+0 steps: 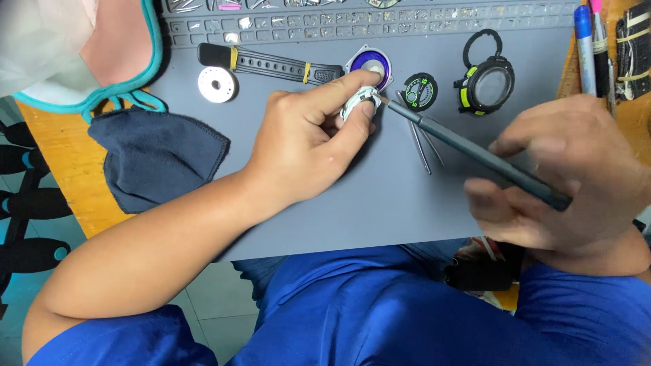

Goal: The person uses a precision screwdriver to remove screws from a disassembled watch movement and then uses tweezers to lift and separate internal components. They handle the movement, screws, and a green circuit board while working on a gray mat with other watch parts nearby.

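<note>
Now I am pinching a small white round part (359,102) in my left hand (305,139), thumb and forefinger closed on it, just above the grey mat (380,210) on the desk. My right hand (566,173) is gripping a dark screwdriver (481,156), fingers wrapped narrow round its handle; its tip is touching the part's right edge. Just behind the part a purple ring (371,66) is lying on the mat, and beside that a black strap (271,66) with yellow bands. A white disc (218,85) is sitting left of the strap. To the right, a dial (420,91) with green marks and a black case (485,87) with a green accent are lying near each other. Tweezers (422,146) are resting under the screwdriver shaft. A dark cloth (156,156) is lying at the mat's left edge.
</note>
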